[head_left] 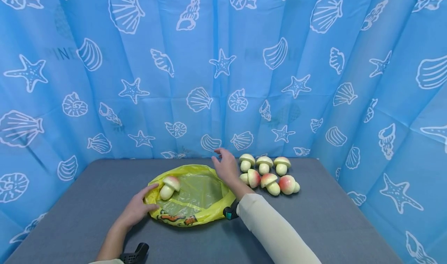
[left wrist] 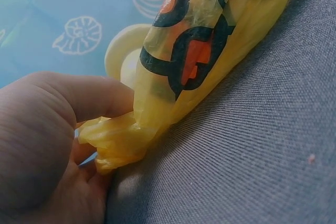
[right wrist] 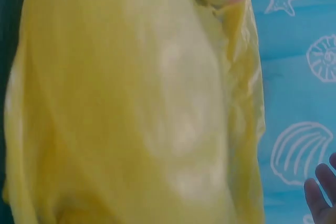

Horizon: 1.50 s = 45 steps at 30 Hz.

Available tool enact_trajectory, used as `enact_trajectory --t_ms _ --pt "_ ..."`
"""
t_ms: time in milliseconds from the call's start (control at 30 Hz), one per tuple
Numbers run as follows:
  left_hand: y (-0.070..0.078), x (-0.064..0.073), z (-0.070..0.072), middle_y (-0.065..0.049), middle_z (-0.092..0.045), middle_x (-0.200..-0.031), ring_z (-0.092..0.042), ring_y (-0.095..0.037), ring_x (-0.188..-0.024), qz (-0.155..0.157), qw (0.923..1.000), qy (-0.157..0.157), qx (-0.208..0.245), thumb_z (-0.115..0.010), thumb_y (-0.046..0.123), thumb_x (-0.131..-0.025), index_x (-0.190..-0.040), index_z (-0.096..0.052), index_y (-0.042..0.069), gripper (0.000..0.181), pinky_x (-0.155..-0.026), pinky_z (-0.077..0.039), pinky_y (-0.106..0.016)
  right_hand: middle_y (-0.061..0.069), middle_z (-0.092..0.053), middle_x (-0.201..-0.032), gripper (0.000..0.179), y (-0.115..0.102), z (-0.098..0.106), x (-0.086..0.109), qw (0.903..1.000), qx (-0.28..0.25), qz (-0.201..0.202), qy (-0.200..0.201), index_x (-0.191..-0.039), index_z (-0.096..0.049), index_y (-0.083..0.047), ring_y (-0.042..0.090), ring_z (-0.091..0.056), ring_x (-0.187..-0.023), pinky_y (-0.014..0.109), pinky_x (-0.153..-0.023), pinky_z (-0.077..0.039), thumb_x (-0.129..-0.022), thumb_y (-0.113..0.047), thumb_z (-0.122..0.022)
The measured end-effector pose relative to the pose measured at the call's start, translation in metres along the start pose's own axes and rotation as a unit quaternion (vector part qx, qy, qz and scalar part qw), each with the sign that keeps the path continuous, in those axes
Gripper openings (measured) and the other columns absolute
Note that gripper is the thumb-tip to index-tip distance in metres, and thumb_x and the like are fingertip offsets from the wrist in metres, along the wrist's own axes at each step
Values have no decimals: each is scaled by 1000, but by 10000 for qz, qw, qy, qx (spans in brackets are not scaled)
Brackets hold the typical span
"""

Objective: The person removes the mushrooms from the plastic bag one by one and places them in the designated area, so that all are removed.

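A yellow plastic bag [head_left: 209, 216] lies spread on the table with its mouth facing up. Inside its left part rests a toy mushroom [head_left: 169, 188] with a pinkish cap and cream stem. My left hand [head_left: 137, 207] is at the bag's left edge; in the left wrist view, crumpled yellow plastic [left wrist: 123, 140] sits between its thumb and fingers. Over the bag's far right rim reaches my right hand [head_left: 226, 168], its fingers spread and nothing between them. Just right of it stand and lie several more toy mushrooms [head_left: 264, 164] in two rows.
The grey tabletop [head_left: 314, 221] carries the bag and mushrooms. A blue curtain [head_left: 195, 62] with white shell and starfish prints hangs along its back and sides. Each wrist wears a dark device, the left one [head_left: 134, 254] close above the table's near part.
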<state>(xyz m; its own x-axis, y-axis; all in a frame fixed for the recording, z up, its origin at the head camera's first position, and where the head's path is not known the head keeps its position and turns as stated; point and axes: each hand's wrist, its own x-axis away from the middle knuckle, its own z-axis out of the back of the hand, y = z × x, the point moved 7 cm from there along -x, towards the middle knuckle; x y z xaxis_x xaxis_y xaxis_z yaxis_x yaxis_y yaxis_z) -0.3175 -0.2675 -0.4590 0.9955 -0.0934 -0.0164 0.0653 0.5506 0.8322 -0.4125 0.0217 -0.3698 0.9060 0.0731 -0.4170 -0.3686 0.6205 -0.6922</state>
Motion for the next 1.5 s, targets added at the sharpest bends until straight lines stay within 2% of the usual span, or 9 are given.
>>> enact_trajectory --t_ms 267,533,767,933,1100,1233,1367,1433,1500 --pt "-3 -2 0 -29 -26 -152 -21 -47 -139 40 10000 2 20 -70 11 -81 -148 -38 5 74 -107 -19 -64 5 -68 -108 24 -9 -19 7 9987 -403 -70 -295 -118 -64 -8 20 -63 -99 38 -81 -52 -96 -18 -60" --pt "-2 -2 0 -30 -27 -151 -22 -48 -138 21 10000 -3 -34 -70 11 -82 -148 -38 5 74 -107 -20 -65 5 -66 -115 26 -25 -40 16 9944 -588 -41 -879 -121 -64 -12 20 -62 -103 35 -80 -52 -97 -21 -59" --pt "1 0 0 -30 -28 -151 -24 -48 -137 -30 10000 15 -55 -71 12 -81 -147 -38 4 74 -106 -22 -64 5 -60 -129 33 -46 -59 27 9811 -829 312 -1722 -129 -60 -14 28 -56 -118 37 -85 -52 -97 -22 -59" --pt "-1 -1 0 -29 -27 -151 -23 -48 -138 -2 10000 -6 -8 -71 12 -81 -147 -38 5 74 -107 -20 -64 0 -56 -136 41 -57 -78 35 9694 -363 615 -2347 -136 -57 -16 23 -52 -124 39 -95 -46 -97 -27 -60" --pt "-3 -4 0 -29 -27 -152 -22 -47 -138 75 10000 -57 -31 -71 13 -82 -148 -38 6 74 -107 -20 -64 -1 -51 -142 50 -69 -97 45 9503 123 958 -2959 -143 -50 -16 18 -46 -130 35 -105 -38 -96 -30 -62" --pt "-1 -3 0 -29 -28 -151 -25 -47 -137 70 9999 -61 -75 -71 13 -82 -148 -38 6 74 -106 -22 -65 -3 -48 -145 55 -78 -108 52 9287 819 1594 -3246 -145 -47 -16 15 -44 -131 31 -106 -36 -95 -31 -63" --pt "-1 -3 1 -29 -29 -151 -26 -46 -137 5 10000 -55 -69 -70 13 -83 -148 -38 6 73 -105 -24 -65 -5 -48 -145 55 -85 -114 56 9077 1535 2179 -3241 -144 -48 -20 15 -45 -130 29 -104 -37 -94 -33 -64" --pt "-1 -2 1 -29 -28 -151 -25 -46 -137 21 10000 -71 -66 -70 13 -83 -148 -37 6 73 -105 -24 -65 -7 -51 -142 53 -87 -115 57 9068 1635 2218 -3192 -142 -50 -21 14 -47 -128 29 -102 -39 -93 -35 -65" --pt "-2 -1 0 -29 -27 -152 -25 -47 -137 61 9999 -103 -75 -70 14 -83 -149 -37 7 74 -104 -25 -65 -8 -54 -138 52 -85 -115 58 9112 1551 2109 -3180 -140 -52 -21 13 -50 -123 28 -98 -42 -91 -36 -66"
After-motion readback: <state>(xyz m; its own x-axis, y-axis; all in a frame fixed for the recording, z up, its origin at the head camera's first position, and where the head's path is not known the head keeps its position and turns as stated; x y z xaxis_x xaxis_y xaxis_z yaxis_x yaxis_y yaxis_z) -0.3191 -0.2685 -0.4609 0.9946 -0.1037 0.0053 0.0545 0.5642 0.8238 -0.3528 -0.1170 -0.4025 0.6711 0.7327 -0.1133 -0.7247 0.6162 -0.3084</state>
